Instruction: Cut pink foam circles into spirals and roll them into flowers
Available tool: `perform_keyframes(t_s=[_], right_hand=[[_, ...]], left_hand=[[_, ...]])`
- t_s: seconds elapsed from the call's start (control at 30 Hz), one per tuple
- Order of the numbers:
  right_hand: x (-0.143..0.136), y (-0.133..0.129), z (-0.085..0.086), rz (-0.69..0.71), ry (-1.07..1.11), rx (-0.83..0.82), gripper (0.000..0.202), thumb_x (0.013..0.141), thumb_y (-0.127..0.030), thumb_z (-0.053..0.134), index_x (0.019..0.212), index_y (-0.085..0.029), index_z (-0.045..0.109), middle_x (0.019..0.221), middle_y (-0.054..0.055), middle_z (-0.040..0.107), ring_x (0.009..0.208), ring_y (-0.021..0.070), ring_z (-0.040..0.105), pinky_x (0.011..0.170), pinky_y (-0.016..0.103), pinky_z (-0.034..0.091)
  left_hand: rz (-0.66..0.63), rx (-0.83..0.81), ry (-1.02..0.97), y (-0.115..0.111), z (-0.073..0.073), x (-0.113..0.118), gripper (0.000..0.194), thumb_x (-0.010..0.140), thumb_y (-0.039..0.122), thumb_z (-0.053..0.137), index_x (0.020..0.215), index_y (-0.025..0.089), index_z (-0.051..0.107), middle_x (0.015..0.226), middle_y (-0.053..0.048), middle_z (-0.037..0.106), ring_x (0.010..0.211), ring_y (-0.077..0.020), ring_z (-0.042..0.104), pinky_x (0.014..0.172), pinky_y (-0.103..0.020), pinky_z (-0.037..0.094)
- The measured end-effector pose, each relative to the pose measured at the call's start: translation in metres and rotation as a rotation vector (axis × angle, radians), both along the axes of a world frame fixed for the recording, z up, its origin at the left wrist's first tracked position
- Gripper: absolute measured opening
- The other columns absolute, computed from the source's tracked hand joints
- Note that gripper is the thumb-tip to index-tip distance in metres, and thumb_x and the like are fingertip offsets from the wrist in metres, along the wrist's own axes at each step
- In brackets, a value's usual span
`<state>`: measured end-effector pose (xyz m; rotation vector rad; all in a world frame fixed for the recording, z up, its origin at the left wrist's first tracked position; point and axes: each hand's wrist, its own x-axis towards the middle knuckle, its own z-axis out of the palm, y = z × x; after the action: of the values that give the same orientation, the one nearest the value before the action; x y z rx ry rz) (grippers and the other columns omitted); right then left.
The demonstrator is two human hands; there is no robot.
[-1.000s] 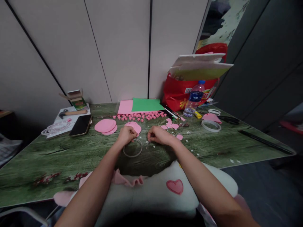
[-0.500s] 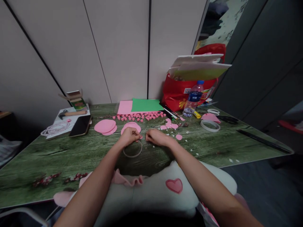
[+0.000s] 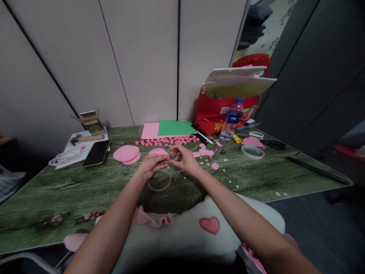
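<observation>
My left hand (image 3: 154,163) is closed, thumb against fingers, beside a stack of pink paper circles (image 3: 159,151); a small pink bit shows at its fingertips, too small to name. Close to its right, my right hand (image 3: 184,159) has thumb and fingers apart, curved towards the left fingertips, with nothing visible between them. A thin pale ring (image 3: 159,189) lies on the table under the left hand. Behind both hands runs a band of small pink pieces (image 3: 182,140). Larger pink circles (image 3: 127,153) lie to the left.
A phone (image 3: 97,153), a hammer (image 3: 88,139) and beads (image 3: 67,156) lie left. Pink and green sheets (image 3: 176,128) are at the back. Right are a bottle (image 3: 232,120), a red bag (image 3: 209,112), a tape roll (image 3: 252,152), scissors (image 3: 273,144) and pink scraps (image 3: 209,153).
My right hand has lifted from the table, moved slightly left towards the left hand and opened its fingers. My left hand has turned, its fingers now pointing right.
</observation>
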<state>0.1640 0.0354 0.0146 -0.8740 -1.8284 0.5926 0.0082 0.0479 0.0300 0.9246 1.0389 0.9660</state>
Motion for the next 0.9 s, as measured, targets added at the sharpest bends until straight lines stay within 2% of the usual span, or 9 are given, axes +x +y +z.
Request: perform_keyframes(t_s=[0.17,0.3,0.53,0.63,0.7,0.8,0.9], right_hand=[[-0.004,-0.003,0.001,-0.015,-0.036,0.077,0.035,0.065,-0.015,0.055,0.098,-0.016,0.045,0.083,0.003,0.055,0.074,0.0119,0.053,0.060,0.022,0.044],[-0.004,-0.005,0.002,-0.029,-0.039,0.036,0.038,0.066,-0.015,0.053,0.102,-0.017,0.043,0.084,0.004,0.056,0.075,0.0128,0.054,0.059,0.022,0.045],[-0.003,-0.006,0.005,0.016,0.028,-0.026,0.039,0.065,-0.016,0.054,0.102,-0.018,0.042,0.084,0.003,0.057,0.074,0.0119,0.055,0.057,0.021,0.045],[-0.007,-0.004,0.004,-0.013,0.197,-0.140,0.042,0.062,-0.019,0.059,0.100,-0.019,0.041,0.084,0.002,0.057,0.074,0.0114,0.056,0.059,0.022,0.047],[-0.011,-0.004,0.003,-0.003,0.383,-0.294,0.044,0.059,-0.021,0.063,0.097,-0.019,0.040,0.078,0.000,0.058,0.068,0.0105,0.058,0.063,0.025,0.048],[-0.019,-0.006,0.002,0.180,0.657,-0.577,0.049,0.058,-0.021,0.066,0.098,-0.018,0.038,0.067,-0.003,0.060,0.064,0.0119,0.061,0.069,0.032,0.050],[-0.022,-0.009,0.002,0.358,0.822,-0.724,0.054,0.057,-0.018,0.070,0.100,-0.017,0.038,0.067,0.000,0.063,0.069,0.0155,0.063,0.072,0.035,0.051]], left_hand=[[-0.011,-0.012,0.008,-0.004,-0.001,0.006,0.020,0.048,0.018,0.073,0.061,0.009,0.060,0.062,-0.004,0.064,0.056,-0.0096,0.058,0.058,-0.022,0.049],[0.001,-0.024,0.003,-0.004,-0.002,0.007,0.019,0.049,0.017,0.072,0.063,0.010,0.061,0.056,-0.002,0.062,0.052,-0.0084,0.057,0.056,-0.022,0.048],[0.015,-0.016,-0.012,-0.004,-0.001,0.008,0.020,0.050,0.018,0.071,0.065,0.009,0.062,0.060,-0.005,0.064,0.056,-0.0108,0.059,0.059,-0.022,0.049],[0.071,0.028,-0.101,-0.005,0.001,0.010,0.018,0.052,0.019,0.070,0.066,0.010,0.062,0.068,-0.006,0.065,0.064,-0.0117,0.060,0.064,-0.023,0.048],[0.099,0.084,-0.149,-0.007,0.003,0.011,0.018,0.053,0.021,0.069,0.067,0.012,0.062,0.072,-0.006,0.066,0.068,-0.0124,0.060,0.065,-0.023,0.048],[0.133,0.186,-0.129,-0.010,0.005,0.014,0.021,0.051,0.025,0.070,0.063,0.011,0.060,0.074,-0.006,0.065,0.066,-0.0127,0.059,0.059,-0.022,0.047],[0.158,0.267,-0.077,-0.011,0.004,0.017,0.024,0.050,0.028,0.071,0.060,0.011,0.058,0.073,-0.006,0.064,0.062,-0.0118,0.058,0.055,-0.021,0.045]])
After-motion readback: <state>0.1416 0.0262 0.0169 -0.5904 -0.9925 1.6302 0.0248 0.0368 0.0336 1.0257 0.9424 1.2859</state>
